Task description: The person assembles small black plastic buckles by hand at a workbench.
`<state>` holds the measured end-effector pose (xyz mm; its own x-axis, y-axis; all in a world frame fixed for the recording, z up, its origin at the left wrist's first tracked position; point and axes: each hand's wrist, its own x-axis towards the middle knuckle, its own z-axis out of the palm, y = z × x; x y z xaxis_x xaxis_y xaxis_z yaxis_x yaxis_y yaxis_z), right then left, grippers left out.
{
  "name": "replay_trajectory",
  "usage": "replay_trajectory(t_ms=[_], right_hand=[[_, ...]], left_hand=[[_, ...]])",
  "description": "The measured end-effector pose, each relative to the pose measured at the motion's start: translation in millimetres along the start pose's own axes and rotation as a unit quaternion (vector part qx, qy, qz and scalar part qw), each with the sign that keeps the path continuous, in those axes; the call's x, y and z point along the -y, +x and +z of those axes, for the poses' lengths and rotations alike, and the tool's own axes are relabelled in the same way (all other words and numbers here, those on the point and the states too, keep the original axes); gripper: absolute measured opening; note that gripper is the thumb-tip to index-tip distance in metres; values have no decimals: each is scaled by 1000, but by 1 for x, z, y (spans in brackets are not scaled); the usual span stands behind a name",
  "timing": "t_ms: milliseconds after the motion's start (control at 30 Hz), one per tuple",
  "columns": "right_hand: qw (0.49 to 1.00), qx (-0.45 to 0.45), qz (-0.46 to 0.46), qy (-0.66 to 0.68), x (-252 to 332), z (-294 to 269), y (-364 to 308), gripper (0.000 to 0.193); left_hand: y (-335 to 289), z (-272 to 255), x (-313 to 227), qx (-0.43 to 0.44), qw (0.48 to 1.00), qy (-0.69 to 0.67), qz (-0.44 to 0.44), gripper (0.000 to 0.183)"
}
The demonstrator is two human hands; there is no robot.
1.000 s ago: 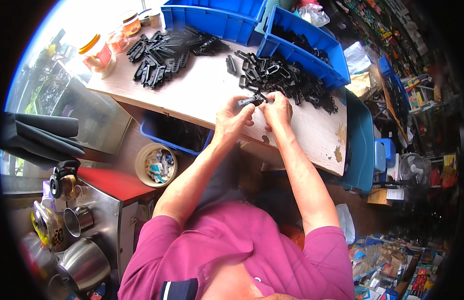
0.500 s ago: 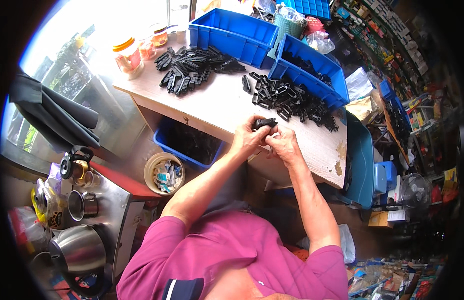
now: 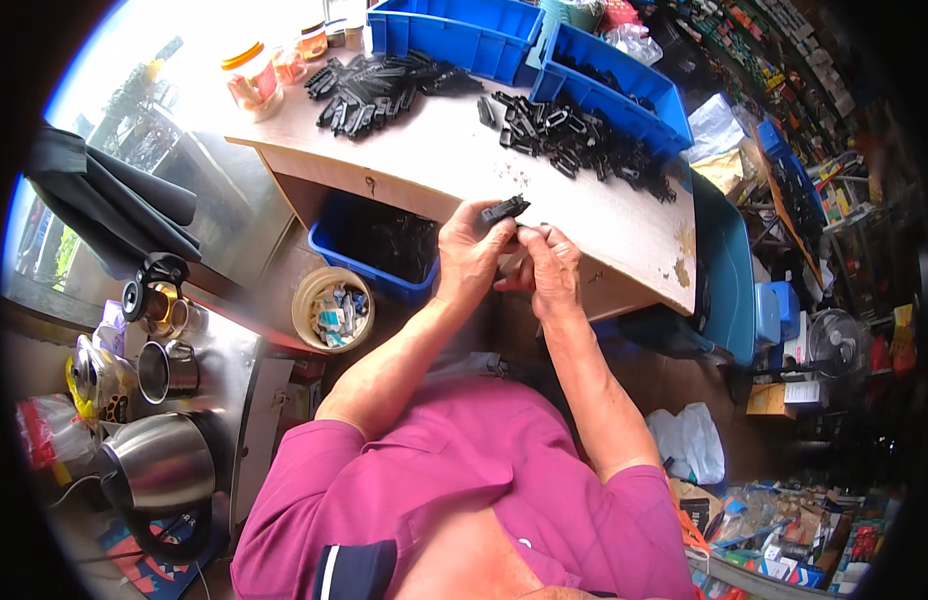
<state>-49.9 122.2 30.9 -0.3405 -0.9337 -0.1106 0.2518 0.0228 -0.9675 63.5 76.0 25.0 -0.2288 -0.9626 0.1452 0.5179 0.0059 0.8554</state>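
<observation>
My left hand (image 3: 464, 258) is closed around a small black plastic part (image 3: 505, 209), which sticks up between thumb and fingers over the table's front edge. Close beside it, my right hand (image 3: 553, 272) is closed, thumb and fingertips pressed together near the part's lower end. What the right fingers pinch, if anything, is hidden. On the table (image 3: 424, 165) beyond lie two heaps: long ribbed black pieces (image 3: 369, 95) to the left, and black frame-like pieces (image 3: 574, 140) to the right.
Two blue bins (image 3: 454, 40) stand along the table's back; the right one holds black pieces. Beneath the table are another blue bin (image 3: 329, 262) and a round waste bucket (image 3: 304, 310). A kettle (image 3: 164, 460) sits at the left, a teal tub (image 3: 726, 270) right of the table.
The view has shifted, so table and heaps sit higher in it. My left hand still holds the black part, now tilted more upward; my right hand has turned, its fingers curled below the part.
</observation>
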Motion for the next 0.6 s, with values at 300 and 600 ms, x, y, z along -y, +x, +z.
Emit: replay_trajectory(t_ms=[300,600], right_hand=[[991,-31,-106,76,14,-8,-16,18],[996,-31,-72,40,0,-21,-10,18]], left_hand=[[-21,-15,-2,12,997,44,-62,24],[-15,-12,9,106,960,252,-59,24]])
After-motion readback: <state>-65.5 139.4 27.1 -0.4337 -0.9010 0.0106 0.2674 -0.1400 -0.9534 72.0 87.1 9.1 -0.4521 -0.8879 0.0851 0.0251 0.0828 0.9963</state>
